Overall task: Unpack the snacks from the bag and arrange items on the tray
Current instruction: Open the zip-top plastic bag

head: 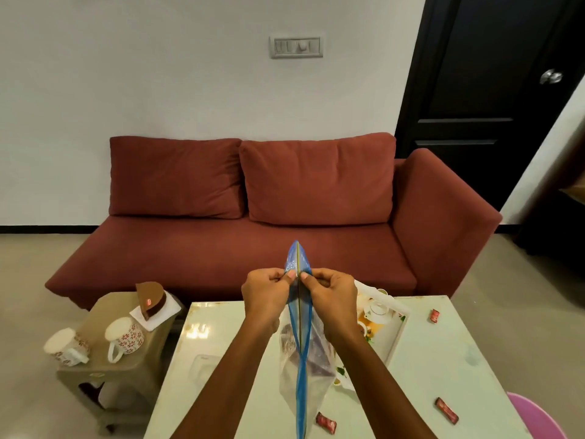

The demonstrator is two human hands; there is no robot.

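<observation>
Snacks in red wrappers lie loose on the pale bench [443, 343]: one [326, 423] nearest, another [446, 410] right, a third [434, 315] farther. Above the bench, the left hand [266, 296] and right hand [332, 296] each pinch one side of the blue-zippered clear bag [300, 359], their grip narrow, screening the tray [397, 337]. Two floral mugs [125, 339] stand on a side stool; beyond, a red sofa [253, 217].
</observation>
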